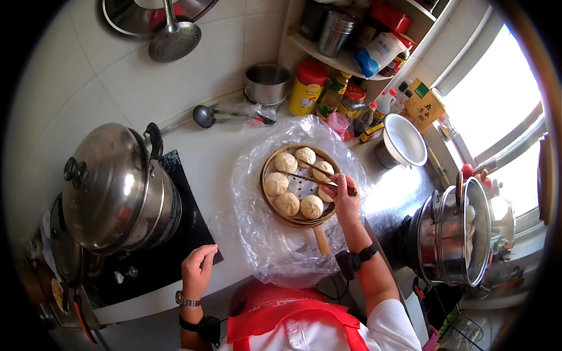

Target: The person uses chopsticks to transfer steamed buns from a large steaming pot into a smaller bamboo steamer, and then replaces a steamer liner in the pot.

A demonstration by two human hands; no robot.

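Note:
My right hand point(344, 197) grips a pair of wooden chopsticks point(309, 180) above a round bamboo steamer basket point(264, 199). Their tips are spread, reaching towards two pleated buns at the basket's far left side; contact with them cannot be made out. Several white buns point(287, 204) form a ring around a perforated liner point(300, 188), and my right hand partly hides one of them. A wooden handle point(322, 240) juts from beneath the basket towards me. Clear plastic sheeting point(250, 219) lies under it. My left hand point(198, 267), holding nothing, hovers by the near corner of the black cooktop.
A large lidded steel pot point(114, 188) stands on the black cooktop point(193, 228) at left. An uncovered steel steamer pot point(439, 237) with pale food inside is at right. Behind are a ladle point(204, 116), a small pot point(266, 85), seasoning bottles point(334, 94) and a white bowl point(406, 138).

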